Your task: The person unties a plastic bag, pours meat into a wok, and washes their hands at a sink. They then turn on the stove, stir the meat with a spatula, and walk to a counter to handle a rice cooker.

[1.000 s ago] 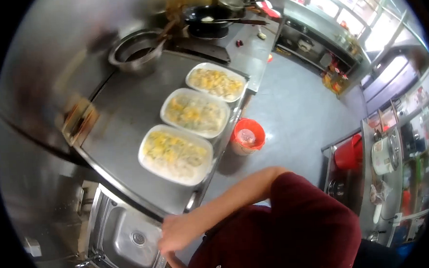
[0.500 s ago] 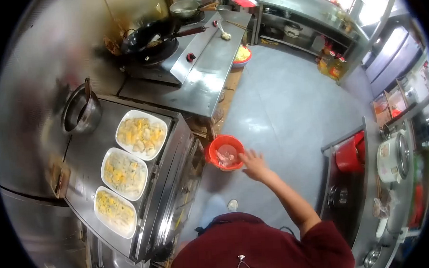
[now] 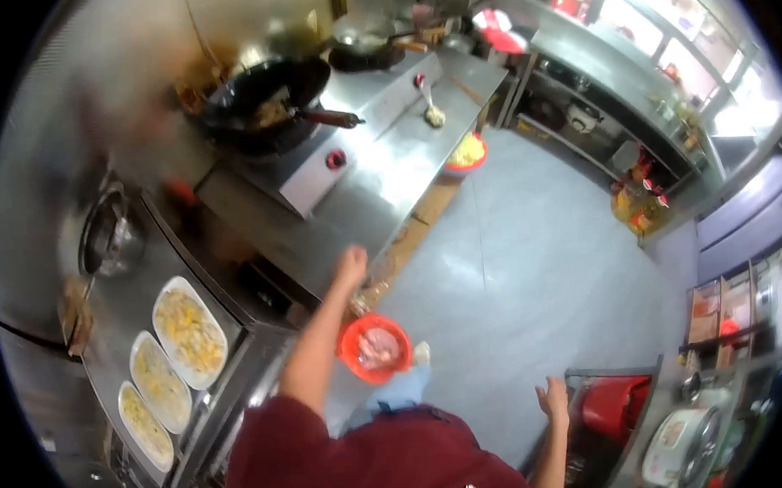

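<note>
My left hand (image 3: 351, 267) reaches forward beside the front edge of the steel stove counter (image 3: 272, 227). Its fingers look curled in, a little blurred, and I see nothing in them. Just below that forearm, on the floor, stands an orange-red bucket (image 3: 347, 344) with pale pink pieces, perhaps raw meat (image 3: 378, 345), inside. Low on the right, my right hand (image 3: 552, 400) hangs with its fingers loosely apart, holding nothing. It is nearest to a red bucket (image 3: 609, 407) on the right-hand shelf.
Three white dishes of food (image 3: 190, 336) stand on the left counter beside a metal pot (image 3: 111, 234). A black wok (image 3: 267, 97) sits on the stove, its handle sticking out. A bowl of yellow food (image 3: 467, 153) is by the counter's far end. Grey floor (image 3: 513, 239) stretches ahead.
My view has swung and moved forward, so the bucket is closer to my feet. My left hand has come into view; my right hand has drawn back from beside the bucket.
</note>
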The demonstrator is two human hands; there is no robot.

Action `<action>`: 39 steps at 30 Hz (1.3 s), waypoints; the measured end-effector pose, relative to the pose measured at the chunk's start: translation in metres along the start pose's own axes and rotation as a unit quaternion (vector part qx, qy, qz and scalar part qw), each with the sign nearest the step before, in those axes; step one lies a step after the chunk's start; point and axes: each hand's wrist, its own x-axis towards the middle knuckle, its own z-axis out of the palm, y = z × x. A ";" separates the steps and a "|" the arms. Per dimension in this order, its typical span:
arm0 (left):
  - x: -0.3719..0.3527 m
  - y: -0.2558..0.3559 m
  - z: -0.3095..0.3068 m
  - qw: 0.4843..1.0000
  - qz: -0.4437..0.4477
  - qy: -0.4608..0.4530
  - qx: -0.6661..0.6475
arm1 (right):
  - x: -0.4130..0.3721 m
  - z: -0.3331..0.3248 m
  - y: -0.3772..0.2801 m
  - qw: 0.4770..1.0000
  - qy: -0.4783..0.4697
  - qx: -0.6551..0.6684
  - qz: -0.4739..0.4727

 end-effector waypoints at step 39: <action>0.257 0.064 0.027 0.658 -0.356 0.351 -0.563 | 0.680 0.040 -0.075 0.889 -0.337 -0.052 -0.305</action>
